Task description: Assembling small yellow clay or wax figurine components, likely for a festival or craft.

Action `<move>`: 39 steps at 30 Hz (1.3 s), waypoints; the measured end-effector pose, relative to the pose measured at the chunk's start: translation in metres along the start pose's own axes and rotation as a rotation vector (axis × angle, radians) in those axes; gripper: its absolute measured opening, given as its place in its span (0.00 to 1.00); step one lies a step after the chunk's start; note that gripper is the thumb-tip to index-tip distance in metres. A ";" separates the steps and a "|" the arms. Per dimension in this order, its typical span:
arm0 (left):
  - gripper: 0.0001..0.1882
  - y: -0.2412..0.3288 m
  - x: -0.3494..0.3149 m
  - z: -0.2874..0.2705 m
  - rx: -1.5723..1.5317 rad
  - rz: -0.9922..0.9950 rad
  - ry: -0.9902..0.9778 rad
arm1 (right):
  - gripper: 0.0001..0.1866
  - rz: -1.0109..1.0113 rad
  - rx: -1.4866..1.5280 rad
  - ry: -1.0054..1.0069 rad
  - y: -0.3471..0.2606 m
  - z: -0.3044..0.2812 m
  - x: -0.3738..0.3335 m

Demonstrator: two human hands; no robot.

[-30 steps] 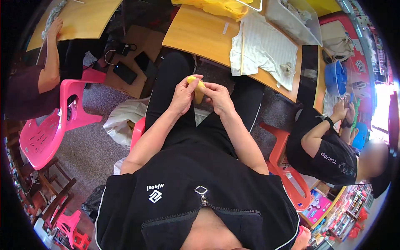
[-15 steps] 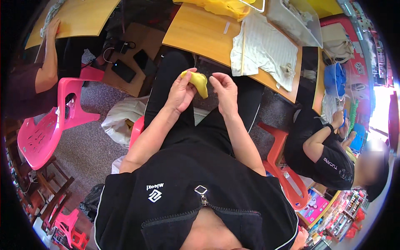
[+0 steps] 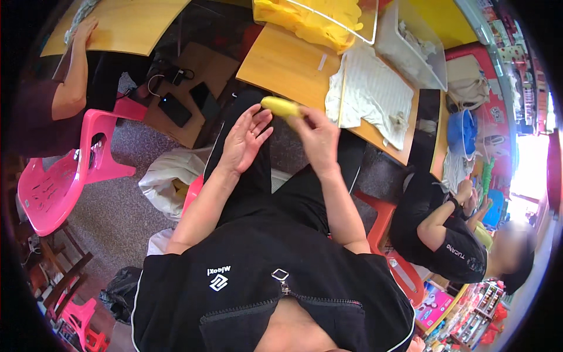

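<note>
Over my lap, my right hand [image 3: 316,138] pinches one end of a small yellow curved piece [image 3: 280,107], shaped much like a banana. Slight blur leaves its material unclear. Beside its other end, my left hand [image 3: 243,141] has its fingers spread and holds nothing. Beyond both hands stands a wooden table [image 3: 281,58], where a white ribbed cloth [image 3: 369,85] lies partly over the front edge.
A wire-rimmed tray of yellow pieces [image 3: 316,20] and a clear bin [image 3: 410,50] stand on the table. A co-worker [image 3: 446,229] sits right, another person's arm [image 3: 73,85] is at left. Nearby are a pink chair [image 3: 56,190] and a white sack [image 3: 164,182].
The yellow piece has passed from my left hand to my right and now lies more level. My left fingers have spread. The whole view has shifted slightly.
</note>
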State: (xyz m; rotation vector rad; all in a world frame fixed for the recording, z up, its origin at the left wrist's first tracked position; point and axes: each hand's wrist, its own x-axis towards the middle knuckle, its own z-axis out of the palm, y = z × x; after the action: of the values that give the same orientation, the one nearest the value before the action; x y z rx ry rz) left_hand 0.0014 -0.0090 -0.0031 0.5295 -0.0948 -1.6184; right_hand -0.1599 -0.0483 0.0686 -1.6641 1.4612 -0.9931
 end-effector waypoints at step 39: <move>0.11 0.007 -0.010 -0.023 0.130 -0.225 -0.185 | 0.05 0.118 -0.105 -0.074 0.059 -0.006 0.125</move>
State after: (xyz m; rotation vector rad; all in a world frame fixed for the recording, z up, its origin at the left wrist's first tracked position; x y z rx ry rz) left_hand 0.0171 0.0057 -0.0179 0.5024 -0.2891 -1.8889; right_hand -0.1831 -0.1797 0.0315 -1.6499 1.5661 -0.7947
